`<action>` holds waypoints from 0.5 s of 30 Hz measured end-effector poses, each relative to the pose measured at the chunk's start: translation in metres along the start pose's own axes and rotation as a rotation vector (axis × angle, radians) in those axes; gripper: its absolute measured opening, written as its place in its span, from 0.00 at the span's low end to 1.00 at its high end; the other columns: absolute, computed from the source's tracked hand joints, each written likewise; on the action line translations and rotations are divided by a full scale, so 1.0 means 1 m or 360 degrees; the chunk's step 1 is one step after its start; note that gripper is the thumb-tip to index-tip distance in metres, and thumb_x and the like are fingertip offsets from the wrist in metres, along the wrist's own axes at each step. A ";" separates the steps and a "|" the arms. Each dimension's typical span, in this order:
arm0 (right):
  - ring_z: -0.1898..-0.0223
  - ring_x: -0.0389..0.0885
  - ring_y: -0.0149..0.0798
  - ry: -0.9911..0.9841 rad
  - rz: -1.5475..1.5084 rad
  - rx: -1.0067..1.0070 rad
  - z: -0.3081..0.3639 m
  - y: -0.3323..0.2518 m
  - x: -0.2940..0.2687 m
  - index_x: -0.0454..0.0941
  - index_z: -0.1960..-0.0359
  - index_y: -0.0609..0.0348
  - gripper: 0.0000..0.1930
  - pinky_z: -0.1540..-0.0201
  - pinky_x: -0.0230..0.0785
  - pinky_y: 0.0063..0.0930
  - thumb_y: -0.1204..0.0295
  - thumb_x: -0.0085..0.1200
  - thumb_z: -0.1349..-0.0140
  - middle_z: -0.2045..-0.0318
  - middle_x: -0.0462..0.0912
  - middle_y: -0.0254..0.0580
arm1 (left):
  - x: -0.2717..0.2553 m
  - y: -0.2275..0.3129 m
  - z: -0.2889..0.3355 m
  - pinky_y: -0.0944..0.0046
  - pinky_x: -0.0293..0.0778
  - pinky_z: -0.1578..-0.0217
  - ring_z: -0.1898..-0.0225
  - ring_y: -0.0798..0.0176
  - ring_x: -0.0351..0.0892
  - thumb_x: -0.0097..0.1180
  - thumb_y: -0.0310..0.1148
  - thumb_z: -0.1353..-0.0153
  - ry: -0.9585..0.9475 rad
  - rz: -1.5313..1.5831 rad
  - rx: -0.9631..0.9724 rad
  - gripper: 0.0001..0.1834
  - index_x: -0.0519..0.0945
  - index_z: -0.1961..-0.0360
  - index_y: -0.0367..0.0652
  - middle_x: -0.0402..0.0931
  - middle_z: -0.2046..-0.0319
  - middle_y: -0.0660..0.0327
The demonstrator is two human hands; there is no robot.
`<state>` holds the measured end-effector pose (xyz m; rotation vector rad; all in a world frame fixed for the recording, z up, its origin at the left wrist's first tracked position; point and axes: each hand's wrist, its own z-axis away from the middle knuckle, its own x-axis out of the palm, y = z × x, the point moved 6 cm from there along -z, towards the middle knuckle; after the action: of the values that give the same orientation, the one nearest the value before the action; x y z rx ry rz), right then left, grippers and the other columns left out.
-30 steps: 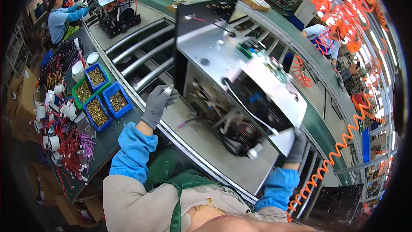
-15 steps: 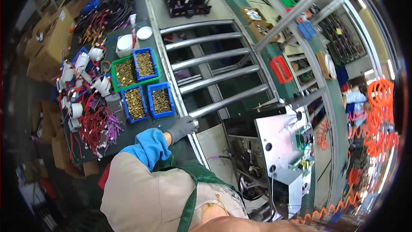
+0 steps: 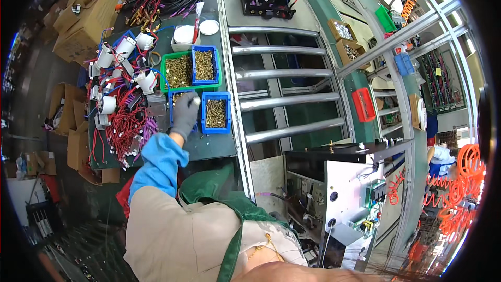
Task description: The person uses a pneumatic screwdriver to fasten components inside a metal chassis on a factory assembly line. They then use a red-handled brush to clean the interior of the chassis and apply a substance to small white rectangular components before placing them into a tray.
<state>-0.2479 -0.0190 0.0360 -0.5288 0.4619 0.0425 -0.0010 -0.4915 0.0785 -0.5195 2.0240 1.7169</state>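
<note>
My left hand, in a grey glove, reaches over a blue bin of small brass fittings and hides most of it. Its fingers are bent together, with a pale spot at one fingertip; whatever they hold, if anything, is hidden. Just right of the hand stands a second blue bin with brass fittings. Behind it, a green tray carries loose brass pieces and a third blue bin. My right hand does not show.
Wire harnesses with white cylindrical parts cover the bench's left side. Metal rollers span the line to the right. A metal appliance chassis with a circuit board stands front right. A red tray lies beyond the rollers.
My left hand has moved left and away from me, from the metal rail beside the rollers to above the blue bin. The whole view has shifted to the right.
</note>
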 end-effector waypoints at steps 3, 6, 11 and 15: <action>0.70 0.78 0.33 0.0005 0.0062 0.0028 -0.012 -0.019 0.004 0.79 0.59 0.60 0.15 0.65 0.69 0.27 0.63 0.51 0.40 0.73 0.81 0.42 | -0.007 0.016 -0.079 0.57 0.71 0.53 0.58 0.50 0.77 0.57 0.37 0.45 0.0183 0.0047 0.0114 0.15 0.80 0.58 0.41 0.79 0.61 0.51; 0.76 0.76 0.30 0.0082 -0.0014 0.0003 -0.023 -0.063 -0.009 0.79 0.60 0.60 0.14 0.71 0.67 0.25 0.62 0.53 0.39 0.78 0.79 0.40 | 0.002 -0.016 -0.168 0.57 0.72 0.55 0.58 0.50 0.77 0.56 0.33 0.48 0.0358 -0.0137 -0.0016 0.16 0.81 0.57 0.41 0.79 0.62 0.49; 0.81 0.70 0.25 0.0180 -0.0390 0.0030 -0.058 -0.124 -0.023 0.77 0.63 0.61 0.12 0.77 0.64 0.23 0.63 0.54 0.38 0.79 0.76 0.35 | 0.033 -0.037 -0.246 0.56 0.73 0.56 0.59 0.48 0.77 0.58 0.33 0.51 0.0283 -0.0315 -0.0256 0.20 0.81 0.55 0.41 0.77 0.61 0.46; 0.82 0.71 0.25 0.0200 -0.0492 -0.0154 -0.085 -0.186 -0.030 0.76 0.61 0.60 0.11 0.81 0.65 0.22 0.65 0.53 0.38 0.81 0.74 0.34 | 0.048 -0.028 -0.273 0.55 0.72 0.61 0.64 0.50 0.77 0.62 0.37 0.53 0.0108 -0.0404 -0.0124 0.19 0.82 0.58 0.43 0.77 0.67 0.49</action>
<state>-0.2812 -0.2195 0.0729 -0.6957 0.4978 -0.2670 -0.0486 -0.7653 0.0666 -0.8330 1.8495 1.6474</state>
